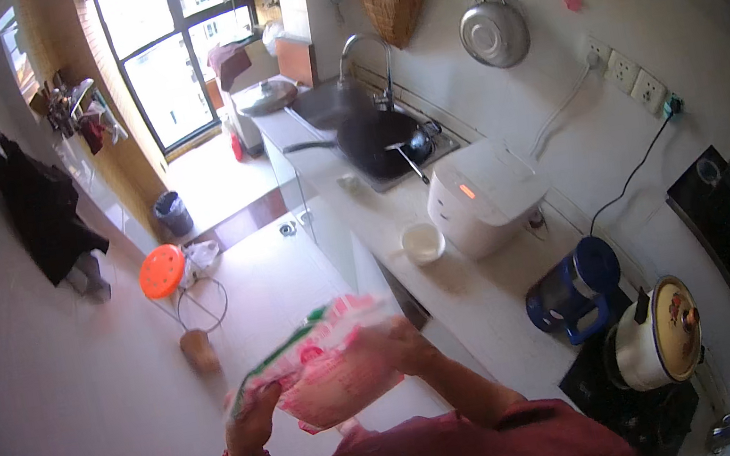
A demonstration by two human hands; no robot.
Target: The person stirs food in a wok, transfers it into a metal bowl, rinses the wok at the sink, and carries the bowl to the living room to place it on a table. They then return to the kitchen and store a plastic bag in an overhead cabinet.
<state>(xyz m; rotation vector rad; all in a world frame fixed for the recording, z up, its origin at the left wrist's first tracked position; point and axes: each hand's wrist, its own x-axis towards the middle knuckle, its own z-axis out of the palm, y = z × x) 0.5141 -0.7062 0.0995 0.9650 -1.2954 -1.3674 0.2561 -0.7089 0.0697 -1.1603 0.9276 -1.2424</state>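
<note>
A pink and white printed plastic bag (339, 382) with a green strip along its upper edge is held up in front of my body, over the floor. My left hand (251, 414) grips its left end, with a beaded bracelet on the wrist. At the upper right of the bag, my right hand (395, 348) is closed on the plastic, its fingers blurred and partly hidden. The bag bulges at the bottom; its contents cannot be told. On the counter ahead and to the right stands a white bowl (423, 244), apart from both hands.
Along the counter (462, 298) are a white appliance (486, 198), a blue kettle (572, 292) and a lidded enamel pot (654, 336) on a black cooktop. A wok (380, 143) rests over the sink. At left stand an orange-topped stool (162, 271) and a bin (173, 214).
</note>
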